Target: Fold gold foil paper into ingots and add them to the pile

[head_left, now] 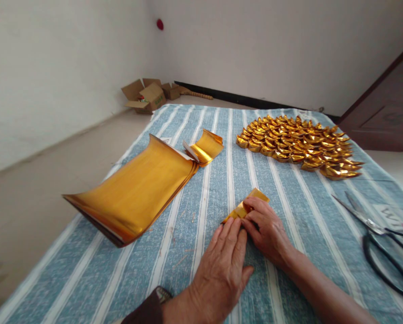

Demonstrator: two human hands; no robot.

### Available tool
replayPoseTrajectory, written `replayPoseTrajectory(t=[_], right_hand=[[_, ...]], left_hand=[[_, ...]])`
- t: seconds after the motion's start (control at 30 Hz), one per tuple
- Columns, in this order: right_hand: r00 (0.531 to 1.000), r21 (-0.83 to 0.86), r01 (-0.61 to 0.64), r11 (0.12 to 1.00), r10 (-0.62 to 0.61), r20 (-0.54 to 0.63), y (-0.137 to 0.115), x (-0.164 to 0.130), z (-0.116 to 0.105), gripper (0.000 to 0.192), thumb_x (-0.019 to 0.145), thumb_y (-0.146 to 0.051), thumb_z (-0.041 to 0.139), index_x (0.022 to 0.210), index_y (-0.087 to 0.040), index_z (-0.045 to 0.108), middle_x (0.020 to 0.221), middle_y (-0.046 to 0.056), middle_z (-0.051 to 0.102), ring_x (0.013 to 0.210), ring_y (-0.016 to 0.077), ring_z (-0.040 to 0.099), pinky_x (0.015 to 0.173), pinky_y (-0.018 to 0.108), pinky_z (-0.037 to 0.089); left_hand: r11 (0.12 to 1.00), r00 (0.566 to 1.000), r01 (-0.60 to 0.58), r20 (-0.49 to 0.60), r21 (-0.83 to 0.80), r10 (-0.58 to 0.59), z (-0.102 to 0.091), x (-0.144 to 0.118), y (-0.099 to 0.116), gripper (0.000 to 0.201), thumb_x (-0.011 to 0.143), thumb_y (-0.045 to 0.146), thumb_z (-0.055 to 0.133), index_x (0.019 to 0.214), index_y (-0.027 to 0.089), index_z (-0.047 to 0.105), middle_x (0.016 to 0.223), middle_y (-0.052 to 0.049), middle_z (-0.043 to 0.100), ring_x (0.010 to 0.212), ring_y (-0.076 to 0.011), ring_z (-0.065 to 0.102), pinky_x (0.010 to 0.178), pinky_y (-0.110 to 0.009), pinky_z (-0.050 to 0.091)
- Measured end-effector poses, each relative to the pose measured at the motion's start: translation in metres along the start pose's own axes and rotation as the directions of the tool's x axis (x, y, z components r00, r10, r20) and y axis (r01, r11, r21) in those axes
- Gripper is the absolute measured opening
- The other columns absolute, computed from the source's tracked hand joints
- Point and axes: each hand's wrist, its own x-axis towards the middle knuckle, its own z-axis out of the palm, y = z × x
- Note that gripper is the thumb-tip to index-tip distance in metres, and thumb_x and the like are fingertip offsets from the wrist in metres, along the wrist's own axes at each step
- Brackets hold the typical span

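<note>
A narrow folded strip of gold foil paper (pixel 258 195) lies slantwise on the striped cloth in front of me. My left hand (pixel 221 261) rests flat with its fingers stretched over the strip's near left end. Close beside it, my right hand (pixel 264 227) has its fingers bent and pressed together on the strip's middle. Part of the strip is hidden under the fingers. To the left lies a stack of large gold foil sheets (pixel 137 189) with curling edges. A smaller stack of gold foil pieces (pixel 206 147) touches its far corner.
Many folded gold paper ingots (pixel 289 139) stand in rows at the far right. Open scissors with black handles (pixel 373 225) lie at the right. A blue and white striped cloth (pixel 184 238) covers the table. An open cardboard box (pixel 147 96) is on the floor beyond.
</note>
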Motion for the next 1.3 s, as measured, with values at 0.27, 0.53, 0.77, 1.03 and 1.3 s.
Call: replayPoseTrajectory(t=[0.27,0.53,0.77,1.03,1.3], right_hand=[[1.000,-0.026,-0.004,1.000,0.004,0.002,0.0005,-0.0006,0.0016,0.025,0.093,-0.023,0.052,0.070,-0.021,0.057,0.113,0.010,0.065,0.109,0.0257,0.059,0.096,0.047,0.049],[0.999,-0.035,-0.029,0.999,0.029,0.016,-0.0015,-0.0004,0.0005,0.024,0.093,-0.023,0.051,0.070,-0.021,0.058,0.113,0.011,0.065,0.110,0.0258,0.058,0.098,0.048,0.048],[0.998,-0.055,-0.028,0.998,0.031,0.046,-0.0019,0.0004,-0.0005,0.023,0.093,-0.022,0.051,0.071,-0.020,0.057,0.112,0.011,0.065,0.109,0.0262,0.058,0.097,0.047,0.049],[0.999,-0.090,-0.016,0.996,0.020,0.044,-0.0043,0.0016,-0.0007,0.023,0.093,-0.021,0.050,0.071,-0.019,0.058,0.111,0.012,0.066,0.107,0.0263,0.060,0.094,0.046,0.050],[0.998,-0.108,0.002,0.994,0.004,0.060,-0.0044,0.0022,-0.0013,0.023,0.093,-0.020,0.050,0.071,-0.019,0.057,0.110,0.012,0.066,0.105,0.0260,0.060,0.092,0.045,0.051]], left_hand=[[1.000,1.000,-0.002,0.001,-0.005,0.002,0.0028,-0.0006,0.0000,0.056,0.088,0.024,0.058,0.138,0.004,0.042,0.141,-0.027,0.051,0.136,-0.0377,0.043,0.098,-0.056,0.052],[1.000,0.999,0.002,0.037,-0.014,-0.001,0.0010,-0.0004,0.0000,0.056,0.088,0.020,0.057,0.139,0.003,0.041,0.143,-0.027,0.048,0.139,-0.0368,0.039,0.101,-0.056,0.050],[1.000,0.997,0.000,0.083,0.008,0.000,-0.0001,0.0006,0.0018,0.057,0.086,0.019,0.058,0.137,0.000,0.042,0.143,-0.029,0.047,0.138,-0.0383,0.039,0.102,-0.057,0.049],[1.000,0.995,0.006,0.098,0.010,-0.007,-0.0013,0.0014,0.0011,0.058,0.086,0.020,0.059,0.138,0.000,0.042,0.144,-0.028,0.046,0.138,-0.0383,0.039,0.103,-0.057,0.048],[1.000,0.994,0.020,0.104,-0.004,-0.020,0.0001,0.0010,0.0019,0.058,0.087,0.022,0.058,0.139,0.001,0.041,0.146,-0.028,0.043,0.141,-0.0378,0.034,0.105,-0.056,0.046]])
